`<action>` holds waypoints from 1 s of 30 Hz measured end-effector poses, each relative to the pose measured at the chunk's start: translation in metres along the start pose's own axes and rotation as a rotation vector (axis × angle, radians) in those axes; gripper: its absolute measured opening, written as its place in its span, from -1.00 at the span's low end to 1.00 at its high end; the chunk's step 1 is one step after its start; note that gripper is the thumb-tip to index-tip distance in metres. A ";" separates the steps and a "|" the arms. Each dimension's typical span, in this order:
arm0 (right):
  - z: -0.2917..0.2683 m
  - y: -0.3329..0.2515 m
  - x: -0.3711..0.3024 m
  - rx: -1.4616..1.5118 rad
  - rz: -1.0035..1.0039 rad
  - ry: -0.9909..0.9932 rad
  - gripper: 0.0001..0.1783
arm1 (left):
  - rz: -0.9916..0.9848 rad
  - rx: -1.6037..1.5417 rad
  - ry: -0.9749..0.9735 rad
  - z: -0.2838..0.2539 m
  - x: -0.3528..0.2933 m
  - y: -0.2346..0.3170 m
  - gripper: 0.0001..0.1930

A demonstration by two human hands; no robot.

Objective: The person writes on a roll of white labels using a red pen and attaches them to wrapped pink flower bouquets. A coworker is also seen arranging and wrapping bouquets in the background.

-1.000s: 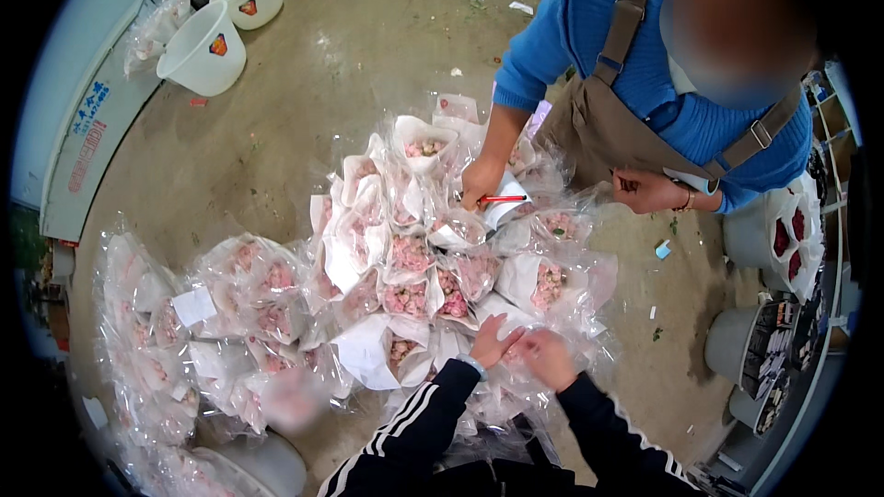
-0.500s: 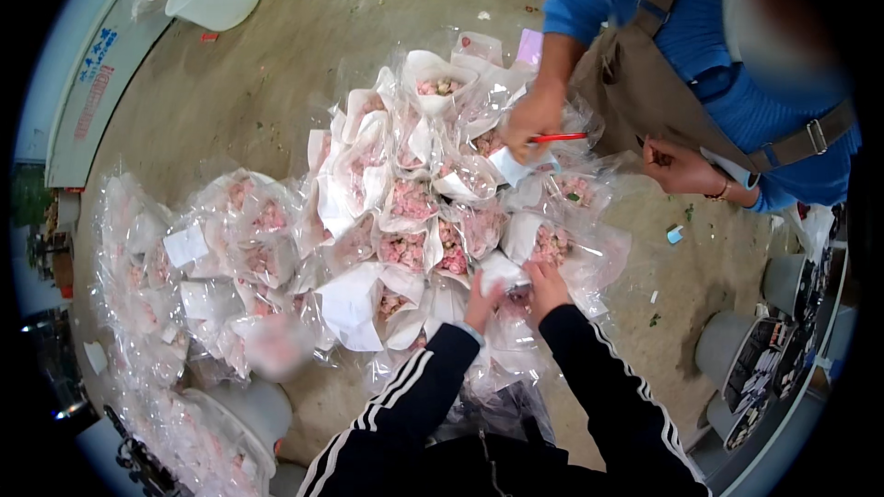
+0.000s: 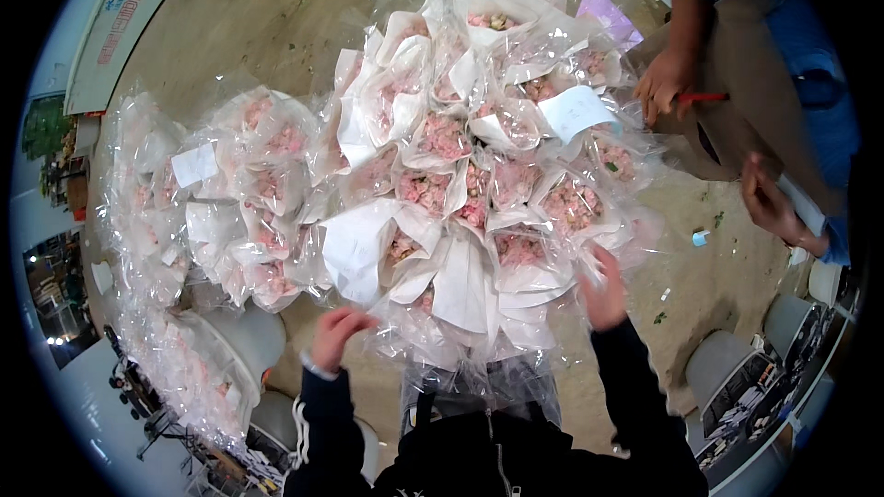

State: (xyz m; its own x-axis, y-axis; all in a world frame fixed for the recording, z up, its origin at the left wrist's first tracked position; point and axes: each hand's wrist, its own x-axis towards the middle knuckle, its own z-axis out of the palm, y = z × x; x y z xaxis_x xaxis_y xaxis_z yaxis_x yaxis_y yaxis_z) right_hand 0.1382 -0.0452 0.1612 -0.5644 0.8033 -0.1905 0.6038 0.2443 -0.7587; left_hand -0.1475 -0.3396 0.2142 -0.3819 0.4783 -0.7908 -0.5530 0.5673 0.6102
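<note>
Between left hand (image 3: 337, 333) and right hand (image 3: 605, 287) stand wrapped bouquets (image 3: 460, 212).

A flower packing floor, by the look of it: wrapped pink bouquets (image 3: 442, 175) massed on bare concrete (image 3: 239, 28), grey buckets (image 3: 718, 368) alongside, an aproned worker (image 3: 764, 64) opposite.
</note>
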 end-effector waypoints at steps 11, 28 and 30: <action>0.097 0.067 -0.198 1.474 1.339 -0.013 -0.57 | -0.068 -1.123 -0.096 0.052 0.053 -0.158 -0.67; 0.176 0.166 -0.054 1.055 1.077 0.286 -0.46 | -0.027 -1.011 0.016 0.085 0.122 -0.181 -0.66; 0.174 0.152 -0.040 1.124 1.093 0.269 -0.47 | 0.042 -1.138 0.068 0.102 0.119 -0.182 -0.65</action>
State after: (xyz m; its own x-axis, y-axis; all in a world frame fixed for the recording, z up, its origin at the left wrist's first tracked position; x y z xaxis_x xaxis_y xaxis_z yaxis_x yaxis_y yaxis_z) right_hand 0.1545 -0.1346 -0.0552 0.0286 0.4130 -0.9103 -0.1401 -0.9000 -0.4127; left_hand -0.0170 -0.3179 0.0143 -0.4358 0.4257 -0.7930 -0.8764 -0.4016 0.2660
